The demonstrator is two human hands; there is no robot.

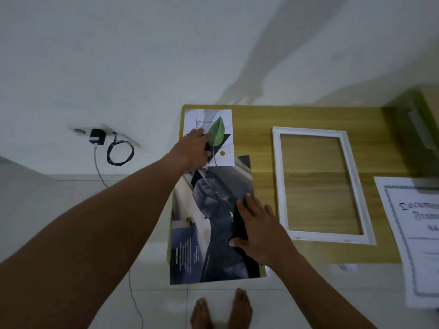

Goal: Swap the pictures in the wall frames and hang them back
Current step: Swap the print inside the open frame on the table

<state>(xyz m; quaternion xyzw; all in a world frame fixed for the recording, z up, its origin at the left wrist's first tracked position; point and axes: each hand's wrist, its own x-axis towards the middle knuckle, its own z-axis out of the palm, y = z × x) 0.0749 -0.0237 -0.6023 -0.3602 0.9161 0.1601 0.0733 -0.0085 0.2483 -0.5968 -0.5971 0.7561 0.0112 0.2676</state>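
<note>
Mid-swap: left hand [193, 150] touches the leaf print [222, 119], grip unclear; right hand [259, 226] lies flat on the car poster [213, 233]. Next, probably slide one into the white frame [280, 174].

The left arm [95, 222] stretches from the lower left of the frame to just above centre, where the left hand [194, 150] lies palm down, fingers reaching forward, thumb tucked to the right. The right arm [320, 288] enters from the lower right; the right hand [259, 229] lies flat below centre, fingers spread. At bottom centre stand two bare feet [200, 314]
</note>
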